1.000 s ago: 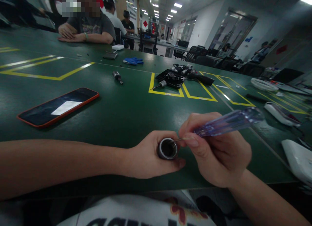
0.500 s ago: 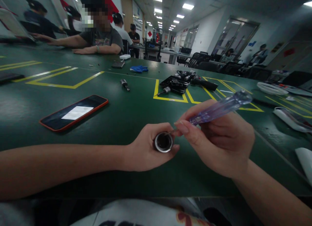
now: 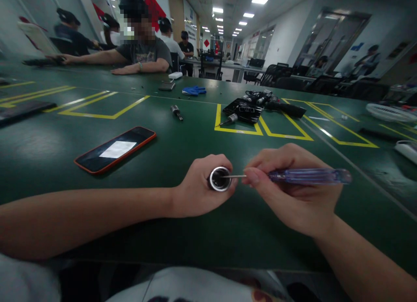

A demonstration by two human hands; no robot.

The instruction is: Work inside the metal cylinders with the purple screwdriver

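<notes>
My left hand (image 3: 203, 187) is wrapped round a dark cylinder with a silver rim (image 3: 220, 179), its round opening facing me. In my right hand (image 3: 289, 189) is a screwdriver with a clear purple handle (image 3: 311, 176). The screwdriver's thin metal shaft (image 3: 237, 176) points left, and its tip is in the mouth of the cylinder. How deep the tip reaches is hard to see. Both hands are above the green table (image 3: 182, 237), close to each other.
A phone in an orange case (image 3: 115, 150) lies to the left. Beyond the hands are a small metal part (image 3: 176, 112), blue gloves (image 3: 194, 90) and a pile of black tools (image 3: 249, 106). Across the table sits a person (image 3: 143, 50), forearms resting on it.
The screwdriver has swung from a slant to nearly level, its handle end lower. The camera view has shifted, so the table's objects appear further right.
</notes>
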